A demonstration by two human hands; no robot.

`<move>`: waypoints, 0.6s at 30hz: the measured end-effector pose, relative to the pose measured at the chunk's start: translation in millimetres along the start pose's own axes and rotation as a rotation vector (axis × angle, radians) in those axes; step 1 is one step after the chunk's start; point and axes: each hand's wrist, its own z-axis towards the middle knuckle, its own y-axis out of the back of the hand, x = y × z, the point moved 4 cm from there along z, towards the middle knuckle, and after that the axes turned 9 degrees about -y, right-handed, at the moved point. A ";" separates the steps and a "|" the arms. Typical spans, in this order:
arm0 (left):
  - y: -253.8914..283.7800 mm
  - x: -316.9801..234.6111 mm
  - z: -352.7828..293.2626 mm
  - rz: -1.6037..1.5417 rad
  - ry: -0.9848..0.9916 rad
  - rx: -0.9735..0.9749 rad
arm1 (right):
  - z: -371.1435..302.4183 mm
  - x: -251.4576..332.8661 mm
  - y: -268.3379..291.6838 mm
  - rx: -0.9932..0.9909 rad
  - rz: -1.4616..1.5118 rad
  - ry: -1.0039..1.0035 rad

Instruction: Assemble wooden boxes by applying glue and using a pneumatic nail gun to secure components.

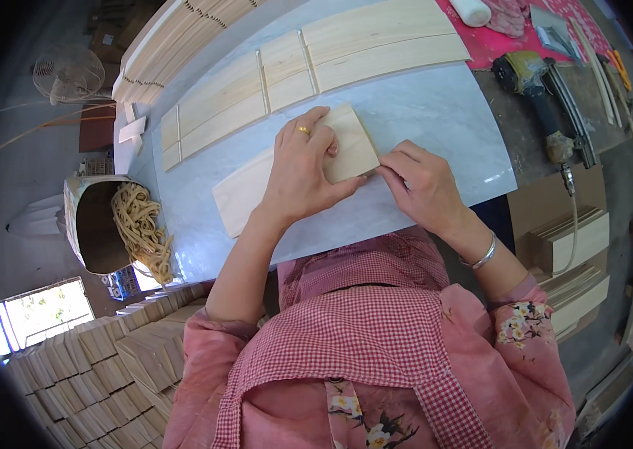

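We saw the left hand (300,173) pressed flat, fingers spread, on top of a pale wooden slat (241,191) that lay slantwise on the marbled worktop (436,112). To our eye, the open palm was there to pin the piece so it would not slide. A ring sat on one finger. The right hand (422,185) came in from about four o'clock, its fingertips drawn together and pinched at the slat's right-hand corner, seemingly steadying or aligning that end. We could not tell whether anything thin was held between those fingers. A bangle circled the right wrist.

The slat ran from roughly eight o'clock of the hands up to two o'clock, close to the person's body, within easy reach of both arms.

At twelve o'clock, further back on the worktop, a long panel of joined boards (294,78) lay stretched out, thin strips crossing it. A stack of long slats (174,41) rested at eleven o'clock, beyond the worktop's edge. At nine o'clock a box of curly wood shavings (140,232) stood beside the worktop. At two o'clock a pneumatic nail gun (537,93) lay on its side, its hose trailing down, near a red cloth (496,45). Bundles of short slats (99,359) were heaped at seven o'clock.
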 end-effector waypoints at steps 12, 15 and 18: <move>-3.1 3.4 -2.4 -0.123 0.047 -0.066 | 29.2 -4.5 7.7 0.364 -0.061 -0.112; -0.3 1.7 -2.8 -0.119 0.053 -0.063 | 45.9 -8.7 -2.3 0.322 -0.015 -0.134; -1.2 -1.1 0.5 -0.142 0.048 -0.101 | 61.9 -11.6 -15.7 0.002 0.127 -0.189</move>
